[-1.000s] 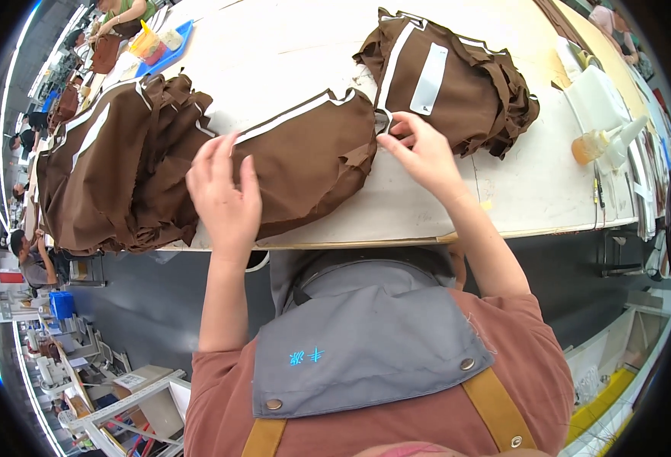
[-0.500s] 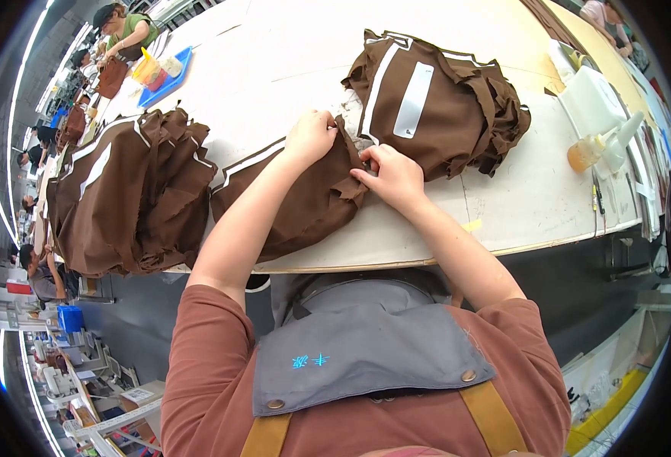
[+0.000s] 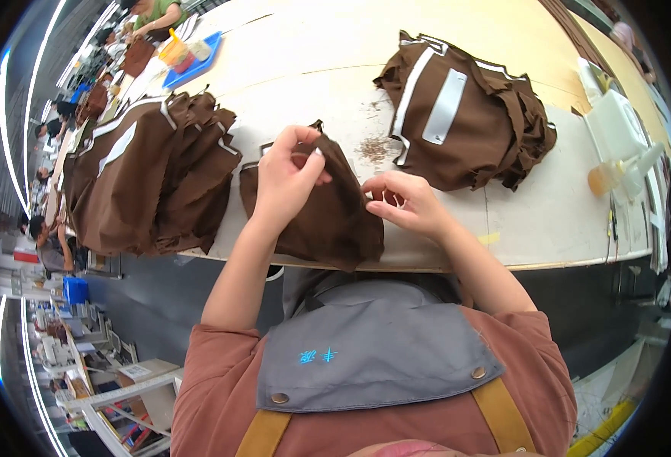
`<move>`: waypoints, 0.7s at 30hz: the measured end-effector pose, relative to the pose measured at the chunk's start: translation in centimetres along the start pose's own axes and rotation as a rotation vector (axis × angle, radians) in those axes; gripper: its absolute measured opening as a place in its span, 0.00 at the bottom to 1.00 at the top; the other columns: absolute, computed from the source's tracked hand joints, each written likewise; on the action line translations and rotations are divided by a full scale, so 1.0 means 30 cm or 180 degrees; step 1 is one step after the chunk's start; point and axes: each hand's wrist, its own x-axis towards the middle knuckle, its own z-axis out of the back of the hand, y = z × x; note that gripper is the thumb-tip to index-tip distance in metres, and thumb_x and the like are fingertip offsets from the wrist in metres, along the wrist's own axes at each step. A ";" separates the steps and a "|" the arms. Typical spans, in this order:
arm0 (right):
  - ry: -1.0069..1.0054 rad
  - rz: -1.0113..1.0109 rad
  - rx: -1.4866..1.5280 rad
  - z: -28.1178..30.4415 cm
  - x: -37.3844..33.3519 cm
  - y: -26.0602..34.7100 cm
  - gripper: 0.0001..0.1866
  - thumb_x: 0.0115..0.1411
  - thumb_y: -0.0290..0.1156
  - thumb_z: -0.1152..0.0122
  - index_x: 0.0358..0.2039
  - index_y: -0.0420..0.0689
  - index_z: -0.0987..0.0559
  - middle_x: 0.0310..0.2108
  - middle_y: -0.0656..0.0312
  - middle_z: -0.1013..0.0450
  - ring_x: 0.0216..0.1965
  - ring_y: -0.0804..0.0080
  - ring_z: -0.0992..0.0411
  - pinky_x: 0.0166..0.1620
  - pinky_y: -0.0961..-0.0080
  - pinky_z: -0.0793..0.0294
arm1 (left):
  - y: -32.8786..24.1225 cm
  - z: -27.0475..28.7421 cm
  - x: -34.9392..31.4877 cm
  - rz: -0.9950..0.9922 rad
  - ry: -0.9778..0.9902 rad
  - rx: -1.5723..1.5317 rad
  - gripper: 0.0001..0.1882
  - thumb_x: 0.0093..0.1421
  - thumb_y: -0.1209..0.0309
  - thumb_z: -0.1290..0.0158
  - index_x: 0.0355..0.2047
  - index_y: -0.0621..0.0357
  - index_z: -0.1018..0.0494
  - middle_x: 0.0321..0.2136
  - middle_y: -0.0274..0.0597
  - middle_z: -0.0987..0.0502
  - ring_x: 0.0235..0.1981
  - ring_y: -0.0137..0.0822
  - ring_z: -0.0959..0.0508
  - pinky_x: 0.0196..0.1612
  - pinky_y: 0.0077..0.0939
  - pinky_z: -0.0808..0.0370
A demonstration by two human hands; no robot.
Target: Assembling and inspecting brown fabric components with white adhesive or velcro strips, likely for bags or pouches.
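Between the left bundle (image 3: 141,186) and right bundle (image 3: 480,126), the brown cloth (image 3: 335,221) has been lifted and drawn leftward, baring dark crumbs (image 3: 376,149) on the table (image 3: 297,91). Its long axis now runs far to near, slanting right nearward. The left hand (image 3: 286,179) pinches its far edge; the right hand (image 3: 413,204) curls beside its right edge, grip unclear.

On the table (image 3: 328,76), a cloth (image 3: 343,221) sits between the left pile (image 3: 141,183) and right pile (image 3: 491,122); behind the left pile, a cup (image 3: 175,56) in a tray (image 3: 190,75); right of the right pile, a jug (image 3: 617,129), a bottle (image 3: 601,181) before it.
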 end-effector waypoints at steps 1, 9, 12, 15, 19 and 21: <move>0.0031 0.0176 0.0342 -0.013 -0.001 -0.003 0.11 0.58 0.32 0.34 0.42 0.46 0.19 0.28 0.66 0.25 0.23 0.77 0.31 0.29 0.78 0.30 | -0.017 0.025 -0.049 0.0006 -0.0056 0.0004 0.09 0.61 0.79 0.50 0.42 0.64 0.29 0.33 0.38 0.22 0.24 0.24 0.23 0.28 0.16 0.25; -0.0408 0.1627 -0.0505 -0.101 0.213 0.274 0.22 0.53 0.24 0.35 0.50 0.50 0.23 0.42 0.63 0.24 0.40 0.67 0.26 0.44 0.70 0.25 | -0.038 0.116 -0.289 -0.1119 0.0131 -0.0693 0.11 0.64 0.86 0.55 0.45 0.63 0.32 0.45 0.44 0.25 0.33 0.24 0.22 0.33 0.16 0.21; 0.0126 0.1827 -0.0549 -0.127 0.226 0.288 0.24 0.48 0.19 0.33 0.48 0.48 0.21 0.43 0.64 0.24 0.46 0.64 0.25 0.49 0.71 0.27 | -0.029 0.139 -0.321 -0.1412 -0.0101 -0.0489 0.11 0.64 0.87 0.55 0.44 0.62 0.31 0.45 0.44 0.26 0.33 0.24 0.22 0.33 0.16 0.21; -0.0001 0.1975 -0.0865 -0.151 0.215 0.276 0.19 0.46 0.29 0.28 0.41 0.51 0.18 0.43 0.68 0.24 0.42 0.66 0.26 0.47 0.70 0.27 | -0.017 0.156 -0.347 -0.1686 -0.0311 -0.0256 0.11 0.63 0.87 0.53 0.44 0.62 0.31 0.46 0.44 0.28 0.33 0.24 0.22 0.33 0.17 0.20; -0.0039 0.2064 -0.0816 -0.180 0.198 0.313 0.19 0.44 0.27 0.28 0.40 0.52 0.18 0.43 0.69 0.24 0.41 0.67 0.26 0.48 0.71 0.27 | -0.007 0.163 -0.380 -0.1899 -0.0536 0.0012 0.12 0.59 0.87 0.49 0.42 0.62 0.31 0.44 0.46 0.27 0.31 0.25 0.24 0.31 0.17 0.22; -0.0060 0.2124 -0.0773 -0.188 0.198 0.336 0.19 0.44 0.24 0.29 0.39 0.52 0.18 0.45 0.69 0.24 0.42 0.66 0.27 0.48 0.71 0.28 | -0.001 0.167 -0.386 -0.2032 -0.0718 0.0339 0.13 0.57 0.87 0.47 0.41 0.61 0.30 0.42 0.45 0.26 0.30 0.25 0.25 0.30 0.17 0.24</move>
